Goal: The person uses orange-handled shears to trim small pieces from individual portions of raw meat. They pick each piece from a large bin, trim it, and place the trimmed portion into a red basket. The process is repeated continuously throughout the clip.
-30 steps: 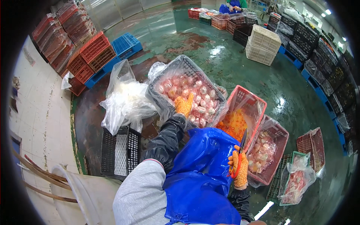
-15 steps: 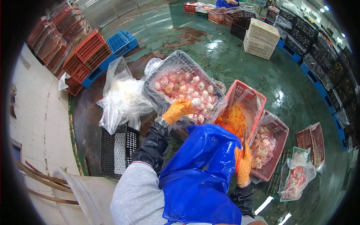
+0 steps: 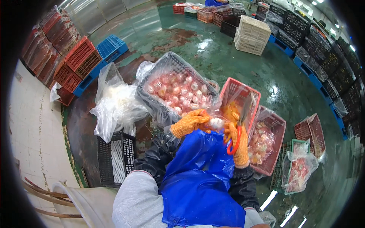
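My left hand [image 3: 190, 124], in an orange patterned glove, is closed on a small plastic-wrapped ball [image 3: 216, 123], white and reddish, above the blue apron. Close on its right is my right hand [image 3: 238, 148], gloved alike and gripping scissors [image 3: 237, 140] with red handles. Their dark blades point away over the red crate [image 3: 257, 102], which has a plastic liner and orange-yellow round pieces [image 3: 230, 111] in it. Beyond my left hand stands a dark plastic-lined crate [image 3: 172, 57] full of similar wrapped balls [image 3: 182, 88]. Whether the blades touch anything, I cannot tell.
A dark red crate [image 3: 282, 138] with clear wrappings is at the right. A black crate [image 3: 107, 159] and a heap of clear plastic bags [image 3: 119, 100] lie left. Farther out are a green crate [image 3: 291, 167], stacked cream crates [image 3: 251, 36] and blue pallets [image 3: 112, 47]. The floor looks wet.
My left hand has moved from the dark crate toward the right, now with a wrapped ball. My right hand has come up and inward with the scissors, close to the ball.
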Tool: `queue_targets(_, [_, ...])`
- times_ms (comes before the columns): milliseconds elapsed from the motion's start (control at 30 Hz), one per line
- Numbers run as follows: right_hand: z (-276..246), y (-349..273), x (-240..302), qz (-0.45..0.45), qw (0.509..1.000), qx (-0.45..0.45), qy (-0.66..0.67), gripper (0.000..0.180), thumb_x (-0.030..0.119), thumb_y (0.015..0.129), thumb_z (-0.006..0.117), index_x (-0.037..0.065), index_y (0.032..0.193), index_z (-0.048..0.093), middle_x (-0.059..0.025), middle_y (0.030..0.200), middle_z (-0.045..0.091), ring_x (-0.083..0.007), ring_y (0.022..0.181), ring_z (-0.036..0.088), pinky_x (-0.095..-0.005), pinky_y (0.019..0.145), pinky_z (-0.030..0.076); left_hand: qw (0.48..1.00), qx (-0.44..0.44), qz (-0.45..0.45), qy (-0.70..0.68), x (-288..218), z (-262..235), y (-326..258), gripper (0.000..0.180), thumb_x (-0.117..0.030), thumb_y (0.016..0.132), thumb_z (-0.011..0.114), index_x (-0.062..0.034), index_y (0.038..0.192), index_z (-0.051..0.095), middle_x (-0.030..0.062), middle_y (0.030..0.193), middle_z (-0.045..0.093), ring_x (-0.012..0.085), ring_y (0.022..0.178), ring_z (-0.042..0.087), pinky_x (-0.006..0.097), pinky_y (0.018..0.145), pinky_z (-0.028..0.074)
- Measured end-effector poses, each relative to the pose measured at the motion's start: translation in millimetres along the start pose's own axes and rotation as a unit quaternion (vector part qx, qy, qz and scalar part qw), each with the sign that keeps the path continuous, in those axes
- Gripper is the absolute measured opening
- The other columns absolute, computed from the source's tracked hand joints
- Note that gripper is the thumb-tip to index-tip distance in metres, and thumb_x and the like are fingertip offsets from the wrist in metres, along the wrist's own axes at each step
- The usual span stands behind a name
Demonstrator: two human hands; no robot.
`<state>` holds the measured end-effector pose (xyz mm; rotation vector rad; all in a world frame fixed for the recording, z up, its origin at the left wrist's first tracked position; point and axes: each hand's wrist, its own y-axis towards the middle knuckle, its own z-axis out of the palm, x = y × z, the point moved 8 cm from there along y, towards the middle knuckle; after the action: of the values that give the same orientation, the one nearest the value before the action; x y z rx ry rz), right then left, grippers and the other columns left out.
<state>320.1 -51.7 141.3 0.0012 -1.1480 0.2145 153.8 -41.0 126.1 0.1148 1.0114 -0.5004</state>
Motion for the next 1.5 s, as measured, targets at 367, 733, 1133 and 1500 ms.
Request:
queue_targets(367, [22, -3, 16, -0.022, 0.98, 0.088, -0.179, 0.043, 0.002, 0.079, 0.058, 0.005, 0.121, 0.048, -0.0029, 0.102, 0.057, -0.0124, 0.086, 0.054, -0.0253, 0.074, 0.045, 0.972, -0.012, -0.019, 0.233, 36, 35, 26, 0.039, -0.039, 0.091, 0.045, -0.0104, 0.117, 0.047, 0.0023, 0.079, 0.06, 0.0118, 0.054, 0.053, 0.025, 0.047, 0.045])
queue_targets(733, [-6, 14, 4, -0.089, 0.979, -0.024, -0.181, 0.047, 0.001, 0.078, 0.06, -0.001, 0.123, 0.044, -0.0075, 0.103, 0.058, -0.0146, 0.088, 0.055, -0.0259, 0.077, 0.045, 0.977, -0.111, -0.016, 0.183, 39, 44, 16, 0.038, -0.049, 0.09, 0.039, -0.0151, 0.096, 0.054, 0.0034, 0.058, 0.056, 0.0075, 0.037, 0.045, 0.018, 0.032, 0.031])
queue_targets(1133, [2, -13, -30, -0.08, 0.915, 0.046, -0.393, 0.058, 0.021, 0.075, 0.071, -0.001, 0.122, 0.045, -0.0022, 0.085, 0.053, -0.0115, 0.075, 0.048, -0.0257, 0.07, 0.043, 0.915, -0.377, 0.136, 0.047, 10, -8, 23, 0.047, -0.051, 0.089, 0.038, -0.0094, 0.075, 0.053, 0.0039, 0.05, 0.052, 0.0119, 0.036, 0.045, 0.024, 0.031, 0.033])
queue_targets(1500, [8, -13, -37, -0.053, 0.967, 0.029, -0.246, 0.043, 0.013, 0.078, 0.067, 0.0, 0.116, 0.051, -0.0061, 0.094, 0.059, -0.0116, 0.083, 0.053, -0.0261, 0.073, 0.044, 0.899, -0.377, 0.154, 0.164, 20, 6, 26, 0.033, -0.036, 0.092, 0.043, -0.0042, 0.092, 0.052, 0.0024, 0.067, 0.052, 0.0088, 0.057, 0.047, 0.026, 0.048, 0.039])
